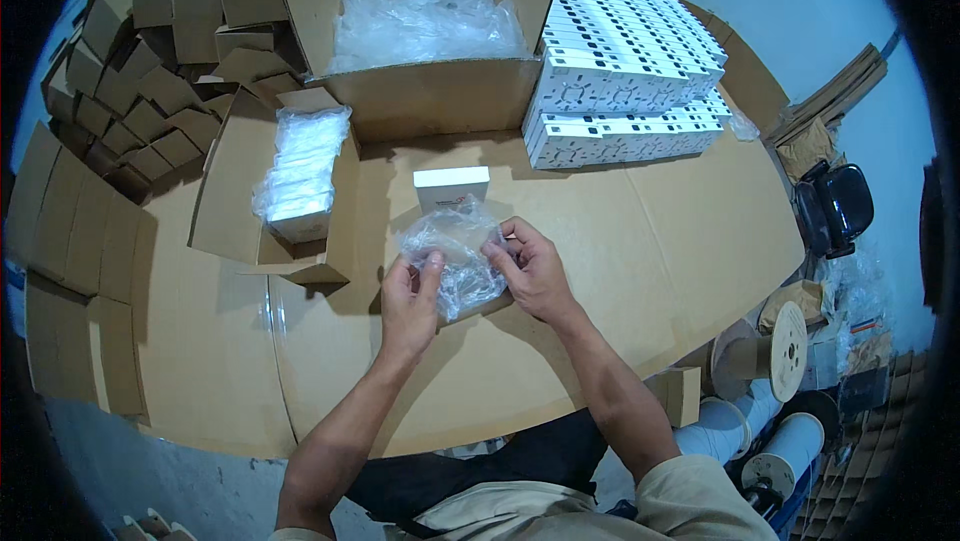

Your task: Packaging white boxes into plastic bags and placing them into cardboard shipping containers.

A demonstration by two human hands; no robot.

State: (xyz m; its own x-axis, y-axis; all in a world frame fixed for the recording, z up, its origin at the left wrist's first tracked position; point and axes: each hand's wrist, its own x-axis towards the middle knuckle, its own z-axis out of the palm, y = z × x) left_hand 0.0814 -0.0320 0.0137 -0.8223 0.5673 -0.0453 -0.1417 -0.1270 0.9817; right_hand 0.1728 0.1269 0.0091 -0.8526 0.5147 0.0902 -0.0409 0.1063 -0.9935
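Note:
My left hand (pixel 410 293) and my right hand (pixel 530 266) both grip a crumpled clear plastic bag (pixel 458 253) just above the cardboard-covered table (pixel 640 241). The bag seems to wrap a small item that I cannot make out. A small white box (pixel 451 186) stands on the table just beyond the bag, close to my fingertips.
A small open carton (pixel 240 201) with plastic-wrapped white items (pixel 300 166) sits left. A large open carton (pixel 440 91) lined with clear plastic stands behind. Stacked white boxes (pixel 625 81) fill the back right. Folded small cartons (pixel 130 71) pile up far left. Spools (pixel 775 351) lie lower right.

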